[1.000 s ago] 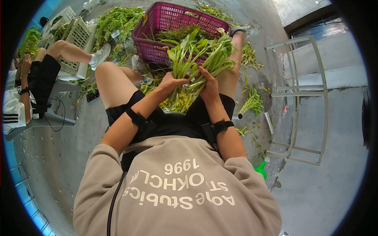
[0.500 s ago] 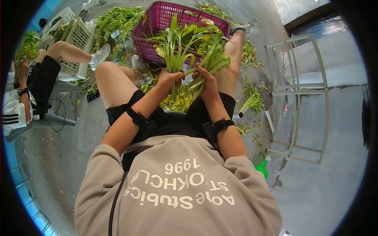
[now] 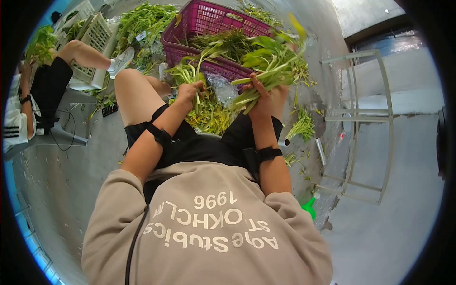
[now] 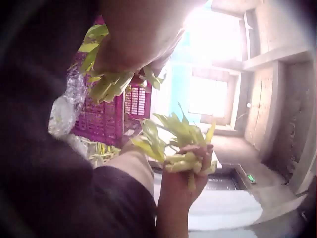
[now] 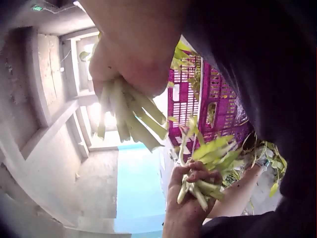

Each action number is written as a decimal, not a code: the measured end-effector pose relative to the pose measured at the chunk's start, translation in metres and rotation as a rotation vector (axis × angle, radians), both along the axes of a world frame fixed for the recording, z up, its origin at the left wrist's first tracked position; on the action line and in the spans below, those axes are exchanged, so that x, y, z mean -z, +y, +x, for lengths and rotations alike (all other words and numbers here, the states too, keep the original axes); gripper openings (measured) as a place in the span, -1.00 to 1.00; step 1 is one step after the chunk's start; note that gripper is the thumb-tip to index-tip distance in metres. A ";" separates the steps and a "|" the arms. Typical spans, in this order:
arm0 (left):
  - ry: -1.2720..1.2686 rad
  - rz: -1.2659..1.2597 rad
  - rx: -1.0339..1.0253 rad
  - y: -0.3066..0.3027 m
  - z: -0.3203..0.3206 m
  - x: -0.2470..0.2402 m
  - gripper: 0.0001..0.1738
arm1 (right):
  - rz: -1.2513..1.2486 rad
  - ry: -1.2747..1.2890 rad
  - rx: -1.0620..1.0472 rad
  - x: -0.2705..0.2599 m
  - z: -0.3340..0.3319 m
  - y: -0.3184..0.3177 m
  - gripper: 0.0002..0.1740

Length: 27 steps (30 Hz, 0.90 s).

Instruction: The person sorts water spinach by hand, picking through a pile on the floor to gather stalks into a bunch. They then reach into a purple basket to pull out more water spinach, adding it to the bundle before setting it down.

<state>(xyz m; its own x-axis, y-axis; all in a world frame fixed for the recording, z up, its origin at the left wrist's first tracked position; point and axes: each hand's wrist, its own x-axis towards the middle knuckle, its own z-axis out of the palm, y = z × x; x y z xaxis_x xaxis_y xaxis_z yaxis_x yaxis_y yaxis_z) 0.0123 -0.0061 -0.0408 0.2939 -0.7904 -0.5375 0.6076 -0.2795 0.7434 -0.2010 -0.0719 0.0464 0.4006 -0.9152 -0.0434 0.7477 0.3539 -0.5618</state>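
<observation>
My left hand [image 3: 189,92] grips a small bunch of leafy greens [image 3: 185,74], leaves pointing away from me, above my left thigh. In my right hand [image 3: 260,100] is a fuller bunch of leafy greens [image 3: 275,71], its pale cut stem ends angled toward the left. The hands are apart, on the near side of a magenta plastic crate [image 3: 172,53] that has more greens in it. In the right wrist view, thick stems [image 5: 130,119] stick out below the right hand. The left wrist view shows stem ends [image 4: 113,87] under the left hand.
Yellowed leaves [image 3: 212,115] lie heaped between my legs, beside a clear plastic bag [image 3: 222,89]. A loose bundle of greens [image 3: 302,125] lies at right, with a metal frame [image 3: 390,102] beyond. Another seated person [image 3: 42,97] and pale crates [image 3: 97,40] are at left.
The hands have moved apart, the left one leftward and the right one slightly right. The left bunch has lowered, and the right bunch now leans further right over the crate's corner.
</observation>
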 end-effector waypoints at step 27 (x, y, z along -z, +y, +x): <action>-0.045 -0.231 0.202 0.007 -0.019 -0.054 -0.67 | -0.052 0.609 -0.333 0.017 0.016 0.019 -0.71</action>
